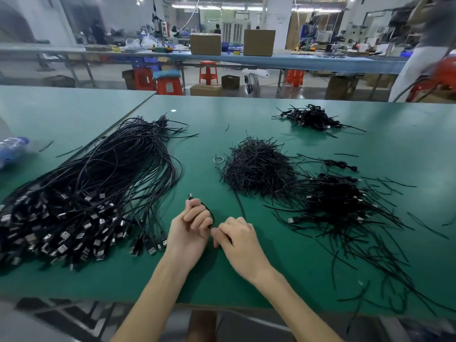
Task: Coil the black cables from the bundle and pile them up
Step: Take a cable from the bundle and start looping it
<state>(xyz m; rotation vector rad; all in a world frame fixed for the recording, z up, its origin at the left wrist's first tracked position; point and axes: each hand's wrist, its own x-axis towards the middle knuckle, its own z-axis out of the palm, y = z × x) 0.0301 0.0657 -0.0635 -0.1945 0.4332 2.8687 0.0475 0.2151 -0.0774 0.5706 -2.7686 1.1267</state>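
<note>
A big bundle of long black USB cables (98, 183) lies on the left of the green table (407, 144), its plugs fanned out toward me. My left hand (191, 228) grips one black cable (209, 213) in a small loop, its plug sticking up above the fingers. My right hand (237, 236) touches the left one and pinches the same cable at the loop's lower end. A pile of coiled cables (338, 201) sits to the right, and a smaller pile (311, 118) lies farther back.
A heap of short black twist ties (256, 166) lies in the middle, with loose ties scattered at the right front. A plastic water bottle (12, 149) rests at the left edge. A small metal ring (218, 159) lies beside the ties. Benches, boxes and red stools stand beyond.
</note>
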